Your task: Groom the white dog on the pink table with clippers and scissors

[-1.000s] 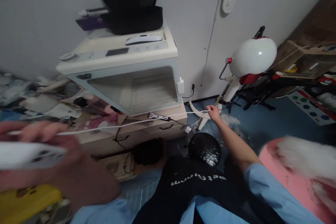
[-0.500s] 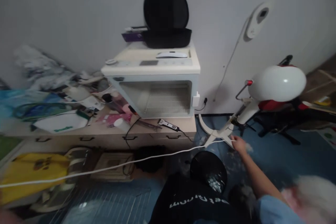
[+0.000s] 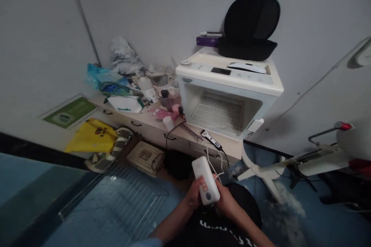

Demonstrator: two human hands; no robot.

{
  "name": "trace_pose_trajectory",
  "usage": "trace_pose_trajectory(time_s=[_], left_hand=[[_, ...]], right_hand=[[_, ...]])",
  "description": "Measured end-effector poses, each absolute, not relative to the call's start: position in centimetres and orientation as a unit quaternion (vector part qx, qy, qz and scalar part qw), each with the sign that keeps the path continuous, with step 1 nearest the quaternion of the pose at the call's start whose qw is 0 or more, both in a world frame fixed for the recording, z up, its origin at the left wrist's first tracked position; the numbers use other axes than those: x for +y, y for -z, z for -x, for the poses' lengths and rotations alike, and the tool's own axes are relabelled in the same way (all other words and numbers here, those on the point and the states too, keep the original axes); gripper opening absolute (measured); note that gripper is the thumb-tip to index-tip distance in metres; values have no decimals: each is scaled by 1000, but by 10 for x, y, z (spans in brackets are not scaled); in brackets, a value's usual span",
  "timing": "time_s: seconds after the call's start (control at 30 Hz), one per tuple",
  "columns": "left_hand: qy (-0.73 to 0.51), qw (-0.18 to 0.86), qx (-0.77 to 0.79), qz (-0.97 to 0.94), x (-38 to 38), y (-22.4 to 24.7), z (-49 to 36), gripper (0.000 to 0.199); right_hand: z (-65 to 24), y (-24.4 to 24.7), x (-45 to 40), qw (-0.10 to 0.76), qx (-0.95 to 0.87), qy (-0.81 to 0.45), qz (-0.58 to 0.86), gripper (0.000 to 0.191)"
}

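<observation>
hands: left hand (image 3: 193, 197) and right hand (image 3: 225, 202) both wrapped around a white power strip (image 3: 205, 181), held upright close in front of the body
cord: white cord (image 3: 215, 160) looped in slack coils at the strip's top end, right by the hands; looks mostly gathered, though the rest of its run is hard to make out
left to do: strip not set down anywhere yet
surface: cluttered; white cabinet (image 3: 228, 92) with open front, clippers (image 3: 211, 139) lying below it
floor: white stand base (image 3: 261, 170) just right of the hands

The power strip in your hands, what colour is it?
The power strip is white with a small red switch, seen in the head view.
</observation>
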State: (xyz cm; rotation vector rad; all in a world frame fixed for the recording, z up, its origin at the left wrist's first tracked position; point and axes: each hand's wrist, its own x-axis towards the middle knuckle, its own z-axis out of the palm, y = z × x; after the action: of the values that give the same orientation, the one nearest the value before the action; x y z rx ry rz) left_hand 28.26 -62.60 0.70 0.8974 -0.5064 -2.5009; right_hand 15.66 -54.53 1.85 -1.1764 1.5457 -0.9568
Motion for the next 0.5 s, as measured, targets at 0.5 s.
trace_pose_trajectory(time_s=[0.5], left_hand=[[849,422,-84,-308,-719,-40,-366,35]], right_hand=[[-71,2,-585,340,831,245,366,22]])
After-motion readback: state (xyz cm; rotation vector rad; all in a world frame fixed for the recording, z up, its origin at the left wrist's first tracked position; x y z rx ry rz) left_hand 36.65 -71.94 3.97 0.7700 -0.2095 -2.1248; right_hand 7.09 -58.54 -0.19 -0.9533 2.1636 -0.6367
